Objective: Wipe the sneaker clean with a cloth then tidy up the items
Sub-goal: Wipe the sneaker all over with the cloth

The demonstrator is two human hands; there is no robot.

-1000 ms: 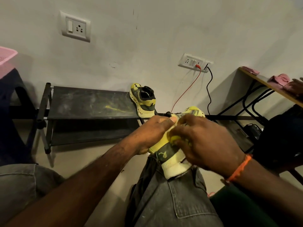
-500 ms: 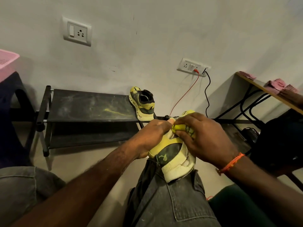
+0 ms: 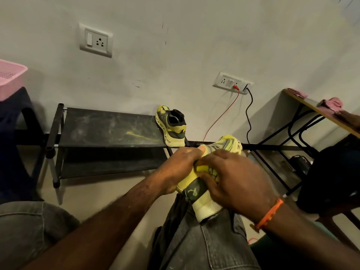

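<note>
A yellow and grey sneaker (image 3: 202, 203) rests heel-down on my right knee, its toe (image 3: 229, 143) pointing away from me. My left hand (image 3: 179, 168) grips the sneaker's left side, thumb up on top. My right hand (image 3: 233, 180) lies over the shoe's top and pinches a bunched yellow cloth (image 3: 206, 170) against the upper. Most of the cloth is hidden under my fingers. The matching second sneaker (image 3: 172, 125) stands on the right end of the black shoe rack (image 3: 105, 127).
A pink basket (image 3: 9, 78) sits on a dark stool at far left. Red and black cables (image 3: 247, 114) hang from a wall socket (image 3: 231, 82). At right a wooden table (image 3: 319, 114) carries pink cloths (image 3: 331, 103); a dark chair (image 3: 331, 176) stands beneath.
My right hand with the cloth slid up the shoe towards the toe, then back down towards the heel. My left hand kept its hold on the sneaker.
</note>
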